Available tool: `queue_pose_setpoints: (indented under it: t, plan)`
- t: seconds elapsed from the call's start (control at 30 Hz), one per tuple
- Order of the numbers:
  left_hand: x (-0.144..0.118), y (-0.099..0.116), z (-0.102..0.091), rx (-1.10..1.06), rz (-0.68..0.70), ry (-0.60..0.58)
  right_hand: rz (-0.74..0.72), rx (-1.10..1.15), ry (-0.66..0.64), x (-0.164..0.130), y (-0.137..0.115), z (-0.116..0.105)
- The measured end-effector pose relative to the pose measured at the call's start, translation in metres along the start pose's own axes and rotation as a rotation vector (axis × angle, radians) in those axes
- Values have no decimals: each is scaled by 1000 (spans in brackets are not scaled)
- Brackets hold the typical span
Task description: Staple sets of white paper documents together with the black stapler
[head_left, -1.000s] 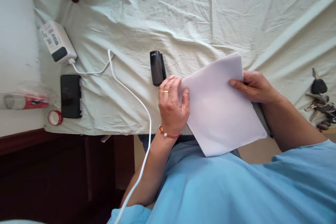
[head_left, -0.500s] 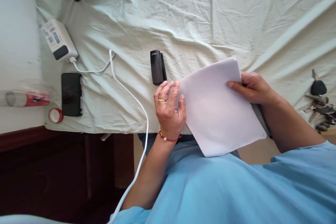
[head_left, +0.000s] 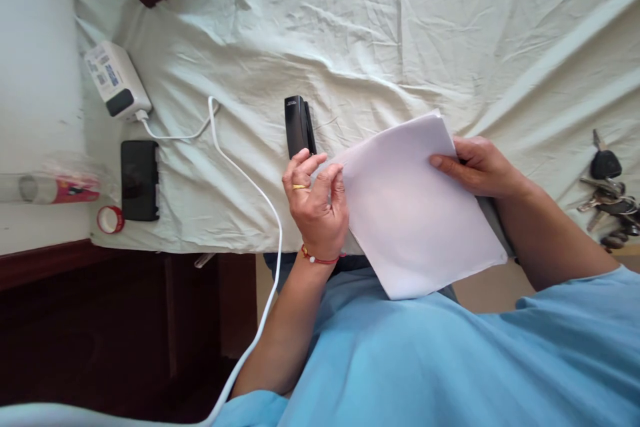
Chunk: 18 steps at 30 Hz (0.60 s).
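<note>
Head view: left hand [head_left: 315, 207] raised off the sheet, wrist bent, fingers [head_left: 303, 160] curled loosely and pinching the near-left corner of the paper stack [head_left: 417, 207]. Right hand [head_left: 480, 163] clamped on the stack's far right edge, thumb on top, forearm angled in from the right. Stack tilted, overhanging the bed [head_left: 350, 33] edge, just right of the black stapler [head_left: 299, 125]. Keys [head_left: 607, 193] well right of the stapler.

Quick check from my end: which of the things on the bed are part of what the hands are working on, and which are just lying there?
In hand:
- sheets of paper, held by right hand, left hand at their corner
- black stapler, beside the left hand

Lying about:
- phone
- charger and white cable
- keys
- tape roll
</note>
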<state>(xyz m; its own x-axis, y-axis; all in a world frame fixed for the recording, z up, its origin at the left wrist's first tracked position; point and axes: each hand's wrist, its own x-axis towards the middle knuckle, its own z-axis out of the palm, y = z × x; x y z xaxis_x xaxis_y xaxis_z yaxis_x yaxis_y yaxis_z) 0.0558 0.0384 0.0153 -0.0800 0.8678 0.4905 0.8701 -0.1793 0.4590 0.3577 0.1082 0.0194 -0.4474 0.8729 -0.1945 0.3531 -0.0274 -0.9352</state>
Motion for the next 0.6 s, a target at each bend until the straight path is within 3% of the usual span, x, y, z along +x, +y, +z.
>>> queue_pose_setpoints:
  t: [0.13, 0.4, 0.6]
  plan:
    - [6, 0, 3, 50, -41, 15, 14, 19, -10, 0, -1, 0]
    - [1, 6, 10, -59, -38, -131, 11, 32, 52, 3, -1, 0]
    - [-1, -6, 24, 95, -121, -160, 28, 53, 55, 4, -1, 0]
